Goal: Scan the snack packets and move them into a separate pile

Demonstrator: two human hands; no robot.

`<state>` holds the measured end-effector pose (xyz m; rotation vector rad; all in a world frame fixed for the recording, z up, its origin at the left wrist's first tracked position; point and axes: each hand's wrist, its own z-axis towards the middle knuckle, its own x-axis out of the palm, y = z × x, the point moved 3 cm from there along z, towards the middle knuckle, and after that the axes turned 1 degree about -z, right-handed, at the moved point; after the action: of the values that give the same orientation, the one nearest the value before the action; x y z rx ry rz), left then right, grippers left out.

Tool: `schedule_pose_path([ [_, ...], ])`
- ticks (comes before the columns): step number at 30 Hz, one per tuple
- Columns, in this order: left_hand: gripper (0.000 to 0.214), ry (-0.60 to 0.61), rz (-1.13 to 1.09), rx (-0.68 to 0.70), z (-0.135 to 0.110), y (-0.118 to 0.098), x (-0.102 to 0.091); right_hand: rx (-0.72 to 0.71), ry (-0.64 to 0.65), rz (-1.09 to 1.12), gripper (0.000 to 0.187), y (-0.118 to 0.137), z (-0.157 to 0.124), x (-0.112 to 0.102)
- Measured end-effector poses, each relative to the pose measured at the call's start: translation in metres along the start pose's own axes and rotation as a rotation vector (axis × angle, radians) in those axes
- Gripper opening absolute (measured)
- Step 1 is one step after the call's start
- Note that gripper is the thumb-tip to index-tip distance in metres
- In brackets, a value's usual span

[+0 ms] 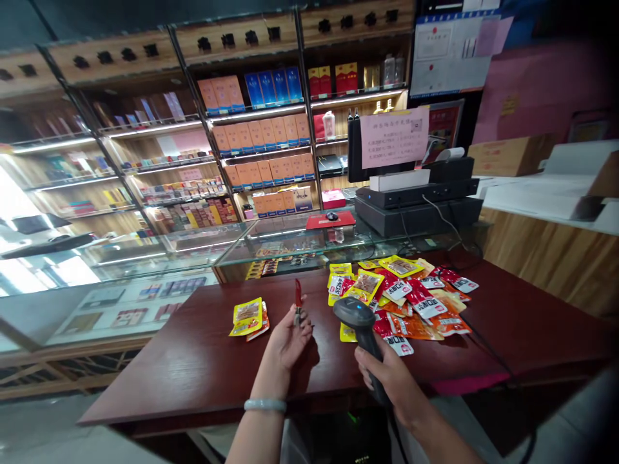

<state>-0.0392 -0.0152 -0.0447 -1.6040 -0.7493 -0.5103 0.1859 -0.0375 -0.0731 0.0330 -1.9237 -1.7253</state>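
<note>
My left hand point(290, 338), with a pale bangle on its wrist, is closed on a red snack packet point(298, 295) turned nearly edge-on, above the table. Wrapped round the handle of a dark barcode scanner point(355, 316) is my right hand point(387, 367); a small blue light glows on the scanner's head. Just behind the scanner lies a loose pile of snack packets point(401, 303) in yellow, red and orange. To the left of my left hand, a yellow snack packet point(247, 317) lies over an orange one point(264, 325).
The dark red wooden table point(184, 354) carries the packets. Behind it stand a glass display counter point(271, 235), a red mat with a mouse point(331, 217), and a monitor point(354, 151) above a cash drawer point(416, 212). The scanner's cable point(397, 435) hangs below my right hand.
</note>
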Motion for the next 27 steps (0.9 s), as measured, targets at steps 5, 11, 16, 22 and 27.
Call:
schedule_pose_path([
  [5, 0.063, 0.159, -0.172, -0.096, -0.015, 0.001, 0.017, 0.006, 0.032, 0.001, 0.048, 0.001, 0.0, 0.005],
  [11, 0.046, 0.025, 0.043, -0.112, -0.011, 0.015, 0.007, 0.003, 0.058, -0.007, 0.05, 0.009, -0.002, 0.015],
  [16, 0.052, -0.166, 0.372, 0.09, -0.004, 0.024, -0.011, -0.018, 0.098, -0.025, 0.052, 0.014, 0.003, 0.035],
  [22, 0.043, -0.262, 0.516, 0.118, 0.0, 0.023, -0.025, -0.024, 0.156, -0.128, 0.046, 0.015, 0.003, 0.063],
  [27, 0.032, -0.275, 0.539, 0.076, 0.002, 0.018, -0.032, -0.006, 0.183, -0.185, 0.039, 0.01, 0.001, 0.077],
])
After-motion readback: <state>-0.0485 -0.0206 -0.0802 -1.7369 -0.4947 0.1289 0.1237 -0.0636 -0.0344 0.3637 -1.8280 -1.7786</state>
